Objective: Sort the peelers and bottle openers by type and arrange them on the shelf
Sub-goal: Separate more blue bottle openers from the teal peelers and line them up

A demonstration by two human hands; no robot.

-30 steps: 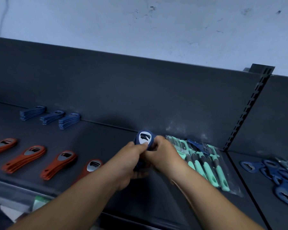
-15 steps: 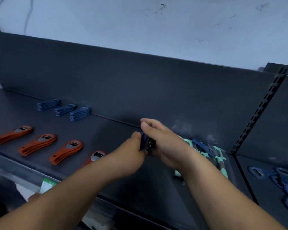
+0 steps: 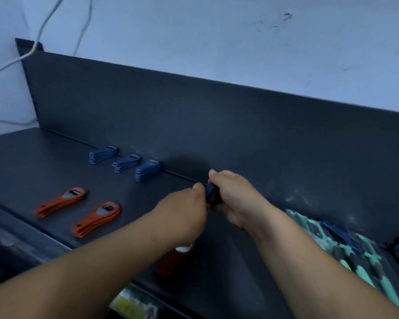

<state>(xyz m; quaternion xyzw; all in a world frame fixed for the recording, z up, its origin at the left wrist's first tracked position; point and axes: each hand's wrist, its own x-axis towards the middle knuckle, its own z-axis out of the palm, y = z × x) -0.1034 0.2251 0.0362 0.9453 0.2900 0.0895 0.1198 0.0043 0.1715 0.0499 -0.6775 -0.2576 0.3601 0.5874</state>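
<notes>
Both hands hold a stack of blue bottle openers [image 3: 212, 194] low over the dark shelf [image 3: 44, 162], near its back panel. My left hand [image 3: 182, 214] pinches the stack's left side and my right hand [image 3: 236, 199] grips it from the right. Most of the stack is hidden between the fingers. Three neat stacks of blue bottle openers [image 3: 124, 162] sit in a row at the back left. Orange bottle opener stacks [image 3: 97, 218] lie in a front row. One more red-orange opener stack [image 3: 174, 259] shows partly under my left forearm.
A clear bag of mint-green-handled peelers [image 3: 346, 252] lies at the right, against the back panel [image 3: 240, 125]. White cables [image 3: 39, 35] hang on the wall at upper left. A green-labelled item [image 3: 134, 305] sits below the shelf's front edge.
Both hands carried the blue opener stack left and back toward the rear panel. The stack turned from face-up to edge-on and came lower. The view shifted left.
</notes>
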